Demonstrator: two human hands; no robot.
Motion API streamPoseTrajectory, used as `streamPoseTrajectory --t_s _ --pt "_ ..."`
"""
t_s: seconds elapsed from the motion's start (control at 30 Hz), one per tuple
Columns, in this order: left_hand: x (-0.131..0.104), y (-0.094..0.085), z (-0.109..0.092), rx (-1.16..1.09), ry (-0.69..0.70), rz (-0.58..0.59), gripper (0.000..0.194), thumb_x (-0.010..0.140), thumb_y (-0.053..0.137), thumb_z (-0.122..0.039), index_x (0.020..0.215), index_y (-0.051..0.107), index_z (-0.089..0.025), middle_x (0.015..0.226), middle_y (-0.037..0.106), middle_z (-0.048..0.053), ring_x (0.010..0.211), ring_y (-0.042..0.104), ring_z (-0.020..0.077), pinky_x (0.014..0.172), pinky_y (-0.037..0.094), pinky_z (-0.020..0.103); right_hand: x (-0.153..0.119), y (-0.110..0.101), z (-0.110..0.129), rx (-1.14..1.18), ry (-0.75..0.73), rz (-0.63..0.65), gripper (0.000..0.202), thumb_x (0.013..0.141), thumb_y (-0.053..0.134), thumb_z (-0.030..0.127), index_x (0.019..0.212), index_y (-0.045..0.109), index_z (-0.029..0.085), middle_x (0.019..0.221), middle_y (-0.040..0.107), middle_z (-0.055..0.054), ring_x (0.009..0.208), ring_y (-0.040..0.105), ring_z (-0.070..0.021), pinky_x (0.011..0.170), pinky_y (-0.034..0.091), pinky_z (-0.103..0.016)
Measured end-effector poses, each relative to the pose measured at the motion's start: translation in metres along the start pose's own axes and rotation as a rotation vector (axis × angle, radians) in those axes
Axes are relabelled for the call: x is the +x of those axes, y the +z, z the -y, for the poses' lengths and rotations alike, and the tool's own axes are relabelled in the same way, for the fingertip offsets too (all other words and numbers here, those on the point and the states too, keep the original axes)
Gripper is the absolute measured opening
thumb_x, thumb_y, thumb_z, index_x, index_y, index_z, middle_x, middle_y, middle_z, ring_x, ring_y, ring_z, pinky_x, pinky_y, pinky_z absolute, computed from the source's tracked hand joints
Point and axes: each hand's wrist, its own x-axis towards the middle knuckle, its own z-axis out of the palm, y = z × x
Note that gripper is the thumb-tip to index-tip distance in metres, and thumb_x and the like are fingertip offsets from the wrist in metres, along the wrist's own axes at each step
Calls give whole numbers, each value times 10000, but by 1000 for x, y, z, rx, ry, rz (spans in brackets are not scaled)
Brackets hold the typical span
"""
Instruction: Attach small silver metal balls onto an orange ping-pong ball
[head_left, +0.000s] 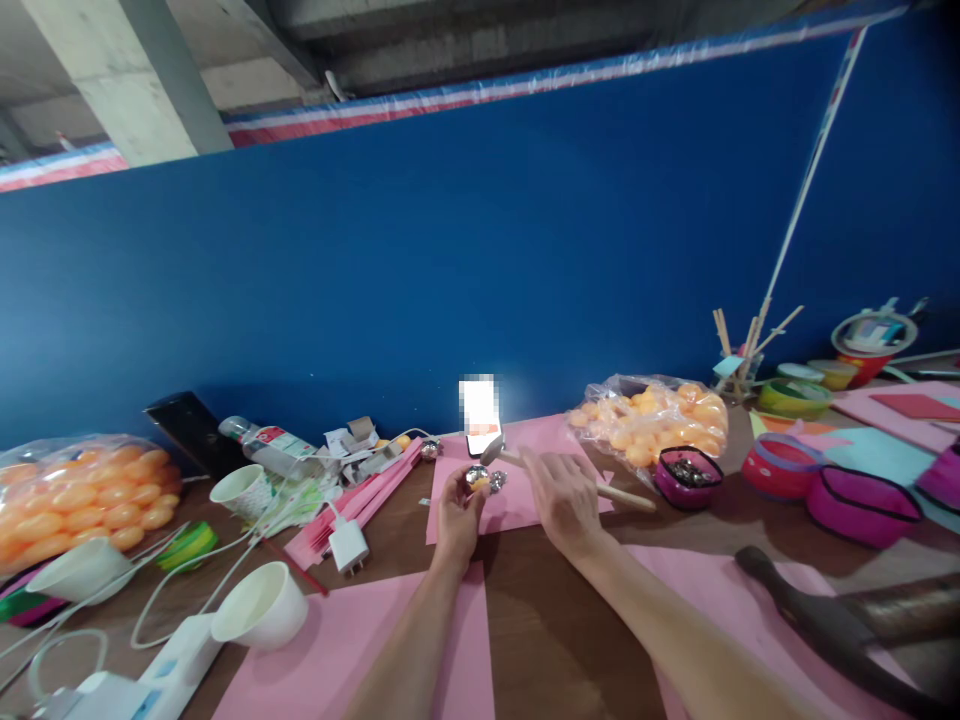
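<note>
My left hand (459,512) is closed around a small orange ball (478,484) that carries shiny silver pieces, over a pink sheet (442,515). Right beside the ball lies a cluster of silver pieces (497,482); their exact kind is too small to tell. With fingers wrapped about its light wooden handle, my right hand (564,500) grips a small hammer (626,497). Its grey head is just above and right of the ball. Behind both hands stands a bright phone (486,438). To the right, a magenta container (686,490) holds dark, shiny bits.
Bags of orange balls (649,420) stand at right and left. A claw hammer (817,610) lies front right. White cups (259,605), a power strip (176,665), cables and a charger (349,545) crowd the left. A blue partition (480,250) closes the back.
</note>
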Motion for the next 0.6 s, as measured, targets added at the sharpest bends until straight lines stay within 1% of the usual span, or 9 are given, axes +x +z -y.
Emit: streamPoseTrajectory --t_s 0.13,0.27,0.4,0.47,0.6 --pt "0 -2 0 25 -13 7 413 675 635 -321 1045 526 -171 937 618 76 835 611 182 760 477 333 -2 2 2 2 -18 28 306 870 420 195 1157 514 243 722 562 -26 701 469 -143 744 267 -290" --pt "0 -1 -1 -7 -46 -17 452 680 631 -332 1092 509 -193 942 613 63 819 606 167 741 483 315 -1 2 2 -5 14 -8 309 867 426 200 1161 513 233 733 567 -32 699 474 -143 741 273 -288" --pt "-1 2 -3 -15 -6 47 379 706 603 -339 1043 555 -173 856 626 55 780 598 152 725 479 295 0 1 2 -2 -7 12 308 865 426 197 1158 516 234 728 564 -32 702 477 -145 750 274 -294" --pt "0 2 -3 -26 -13 32 384 702 607 -340 1040 555 -166 851 628 60 761 598 151 718 481 302 0 0 1 -4 1 14 311 866 424 193 1159 514 243 732 566 -30 708 478 -146 753 272 -296" --pt "1 -1 -2 -96 -79 -16 390 660 653 -318 998 541 -157 871 626 64 769 604 152 732 480 317 2 -2 -2 5 48 -11 316 867 420 183 1168 504 234 744 570 -31 722 477 -147 758 268 -294"
